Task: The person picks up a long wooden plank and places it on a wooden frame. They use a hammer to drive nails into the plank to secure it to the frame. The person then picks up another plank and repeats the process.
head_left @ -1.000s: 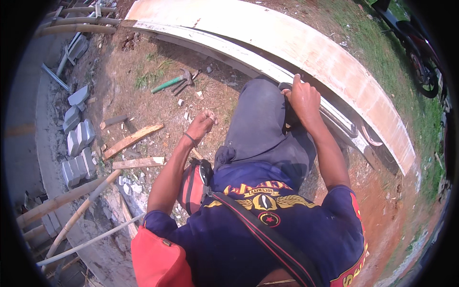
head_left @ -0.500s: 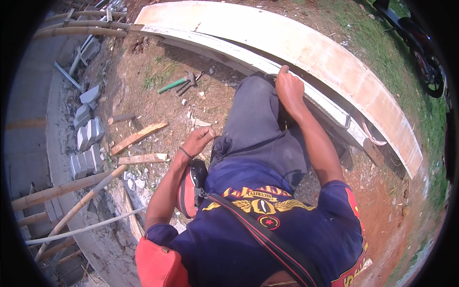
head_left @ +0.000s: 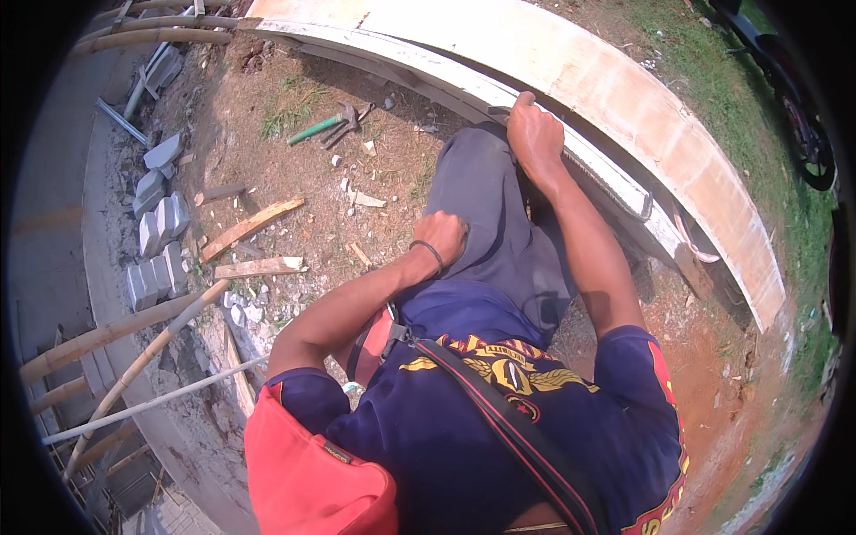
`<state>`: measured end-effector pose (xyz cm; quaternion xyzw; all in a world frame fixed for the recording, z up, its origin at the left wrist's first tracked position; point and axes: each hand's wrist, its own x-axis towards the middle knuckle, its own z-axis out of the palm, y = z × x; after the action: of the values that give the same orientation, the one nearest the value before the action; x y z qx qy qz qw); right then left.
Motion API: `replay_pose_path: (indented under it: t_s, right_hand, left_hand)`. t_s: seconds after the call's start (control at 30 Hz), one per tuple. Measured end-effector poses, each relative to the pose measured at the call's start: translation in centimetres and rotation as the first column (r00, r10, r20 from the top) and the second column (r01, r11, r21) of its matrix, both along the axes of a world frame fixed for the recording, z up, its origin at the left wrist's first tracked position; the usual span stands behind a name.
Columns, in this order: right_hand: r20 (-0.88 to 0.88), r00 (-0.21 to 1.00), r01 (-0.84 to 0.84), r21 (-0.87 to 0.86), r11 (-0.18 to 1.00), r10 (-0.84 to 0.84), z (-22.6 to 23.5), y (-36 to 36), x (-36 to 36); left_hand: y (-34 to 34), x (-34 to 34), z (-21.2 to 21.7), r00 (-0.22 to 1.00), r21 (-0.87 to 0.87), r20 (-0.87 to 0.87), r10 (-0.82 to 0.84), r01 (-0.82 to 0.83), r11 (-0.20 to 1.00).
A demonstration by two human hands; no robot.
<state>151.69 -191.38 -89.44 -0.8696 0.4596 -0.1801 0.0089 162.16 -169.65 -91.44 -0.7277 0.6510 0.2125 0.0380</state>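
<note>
My left hand (head_left: 443, 239) is closed in a fist on the grey trousers (head_left: 473, 192) at my thigh. Whatever it may hold is hidden. Farther forward, my right hand (head_left: 537, 138) is closed at the edge of a long white board (head_left: 428, 64). It appears to grip a thin saw-like tool (head_left: 609, 198), which runs along the board to a bent metal end. A dark piece sticks out on the hand's far side. Beyond lies a wide, pale panel (head_left: 571, 67). On the ground rests a hammer with a green handle (head_left: 314, 131), touching or close to a dark tool.
Wood offcuts (head_left: 252, 230) and pale rubble lie at my left. Several grey concrete blocks (head_left: 160, 223) line a ledge, with bamboo poles (head_left: 116, 343) crossing a lower area. A red and black bag (head_left: 370, 343) hangs at my left side. A motorcycle (head_left: 794, 107) stands far right on grass.
My left hand has moved right and forward from beside my hip onto my thigh, closing into a fist. My right hand stays at the board's edge, nearly unmoved.
</note>
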Motion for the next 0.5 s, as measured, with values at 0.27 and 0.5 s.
replay_pose_path:
  t_s: [0.27,0.5]
  right_hand:
    - [0.019,1.000,-0.022,0.010,1.000,0.022,0.0,-0.9,-0.4]
    - [0.051,0.999,0.000,0.054,0.999,-0.003,0.4,-1.3,-0.5]
  left_hand:
    - [-0.4,2.6,1.9,0.985,0.145,0.038,-0.171,0.163,0.976]
    - [-0.7,-0.6,-0.3,0.647,-0.002,-0.714,-0.267,0.380,0.925]
